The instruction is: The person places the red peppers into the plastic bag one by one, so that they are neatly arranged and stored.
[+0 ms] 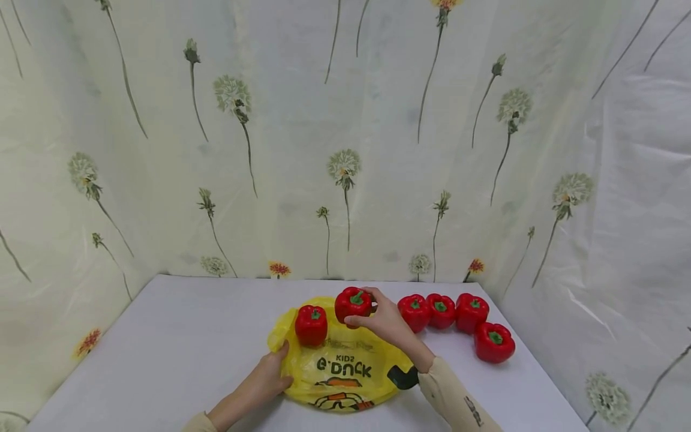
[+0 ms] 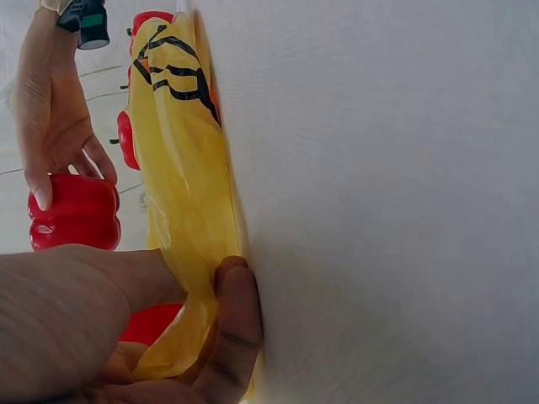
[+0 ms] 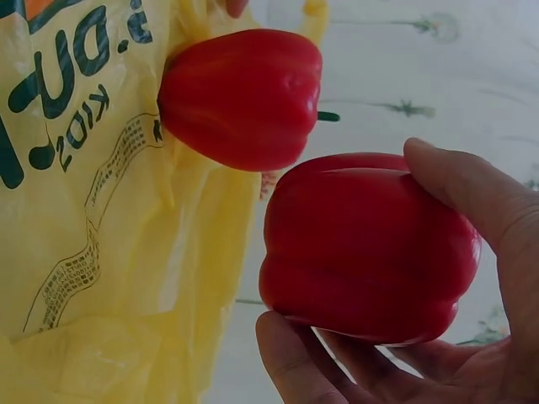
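Note:
A yellow plastic bag [image 1: 367, 351] with black lettering and a duck print lies flat on the white table. My left hand [image 1: 267, 372] grips its left edge; in the left wrist view the thumb and fingers [image 2: 240, 328] pinch the crumpled film. One red bell pepper [image 1: 311, 326], green stem up, rests on the bag near that hand. My right hand [image 1: 388, 324] holds another red bell pepper [image 3: 366, 252] by its sides, thumb on one side and fingers on the other. That pepper is raised above the bag's far part, beside the first and apart from it.
Several more red bell peppers [image 1: 471, 312] sit in a cluster on the table's right, close to its edge. A dark device [image 1: 402, 378] shows by the right wrist. Behind the white table [image 1: 162, 336] hangs a dandelion-print curtain [image 1: 291, 150].

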### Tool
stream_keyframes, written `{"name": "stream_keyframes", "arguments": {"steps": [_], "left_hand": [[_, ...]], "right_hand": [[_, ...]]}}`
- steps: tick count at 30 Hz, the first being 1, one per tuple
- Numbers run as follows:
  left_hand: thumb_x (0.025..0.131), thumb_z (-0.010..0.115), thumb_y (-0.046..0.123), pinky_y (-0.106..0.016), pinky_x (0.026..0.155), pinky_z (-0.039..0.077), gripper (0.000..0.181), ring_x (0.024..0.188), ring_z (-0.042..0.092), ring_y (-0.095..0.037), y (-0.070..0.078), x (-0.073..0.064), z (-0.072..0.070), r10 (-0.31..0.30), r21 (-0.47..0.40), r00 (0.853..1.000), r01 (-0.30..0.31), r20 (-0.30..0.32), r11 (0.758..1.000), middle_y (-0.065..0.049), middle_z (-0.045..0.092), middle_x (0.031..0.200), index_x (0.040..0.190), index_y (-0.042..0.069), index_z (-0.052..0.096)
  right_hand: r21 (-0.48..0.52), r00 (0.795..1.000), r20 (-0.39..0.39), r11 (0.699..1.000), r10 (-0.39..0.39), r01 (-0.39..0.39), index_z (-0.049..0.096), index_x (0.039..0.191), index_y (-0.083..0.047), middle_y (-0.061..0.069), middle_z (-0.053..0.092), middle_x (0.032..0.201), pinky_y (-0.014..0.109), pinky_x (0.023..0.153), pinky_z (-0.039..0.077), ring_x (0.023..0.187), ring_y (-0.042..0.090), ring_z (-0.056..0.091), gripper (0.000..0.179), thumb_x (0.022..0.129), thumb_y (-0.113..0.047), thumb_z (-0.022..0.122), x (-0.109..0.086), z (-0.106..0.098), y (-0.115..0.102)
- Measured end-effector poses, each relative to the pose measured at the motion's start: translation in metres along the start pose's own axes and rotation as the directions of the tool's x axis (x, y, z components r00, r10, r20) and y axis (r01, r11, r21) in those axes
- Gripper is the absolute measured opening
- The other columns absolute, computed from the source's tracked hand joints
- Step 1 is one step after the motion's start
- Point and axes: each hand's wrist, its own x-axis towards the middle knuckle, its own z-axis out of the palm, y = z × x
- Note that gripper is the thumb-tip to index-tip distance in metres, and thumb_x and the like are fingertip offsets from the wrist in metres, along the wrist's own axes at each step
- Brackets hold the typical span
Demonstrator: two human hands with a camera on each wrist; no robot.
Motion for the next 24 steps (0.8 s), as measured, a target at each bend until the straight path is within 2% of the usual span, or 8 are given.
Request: {"name": "stream_keyframes", "arguments": {"steps": [8,14,19,24], "left_hand": [[0.078,0.072,0.0,-0.024,0.052,0.048,0.075,0.088,0.057,-0.021,0.002,-0.001,-0.002,-0.003,0.015,1.0,0.003,-0.004,1.0,-0.034,0.039,0.144,0.14,-0.017,0.034],[0.077,0.072,-0.001,-0.024,0.051,0.047,0.076,0.081,0.057,-0.02,0.001,-0.001,-0.002,0.014,0.012,1.0,-0.014,-0.008,1.0,-0.034,0.041,0.142,0.141,-0.017,0.033],[0.077,0.072,-0.001,-0.024,0.053,0.048,0.076,0.084,0.057,-0.02,-0.001,-0.001,-0.001,0.031,0.021,0.999,-0.031,-0.011,0.999,-0.035,0.039,0.143,0.14,-0.017,0.033],[0.077,0.072,-0.002,-0.024,0.049,0.047,0.076,0.071,0.056,-0.016,-0.001,-0.001,0.0,0.028,0.019,1.0,-0.028,-0.011,0.999,-0.035,0.041,0.141,0.14,-0.017,0.033]], "right_hand": [[-0.017,0.999,0.05,1.0,0.004,-0.003,0.044,0.139,-0.016,0.011,0.062,0.122,0.035,0.078,0.057,0.094,0.019,0.062,0.079,0.073,-0.037,0.082,0.003,0.009,0.005],[-0.025,0.997,0.076,1.0,0.008,-0.007,0.042,0.139,-0.012,0.013,0.06,0.125,0.04,0.084,0.057,0.102,0.024,0.062,0.077,0.075,-0.032,0.081,0.006,0.016,0.01],[-0.051,0.996,0.088,0.999,-0.002,0.006,0.045,0.136,-0.01,0.014,0.059,0.127,0.043,0.087,0.057,0.107,0.027,0.061,0.074,0.074,-0.029,0.081,0.006,0.02,0.015],[-0.059,0.995,0.093,0.997,-0.044,0.05,0.046,0.134,-0.005,0.015,0.058,0.127,0.045,0.089,0.056,0.109,0.029,0.06,0.072,0.074,-0.023,0.081,0.007,0.024,0.021]]}}
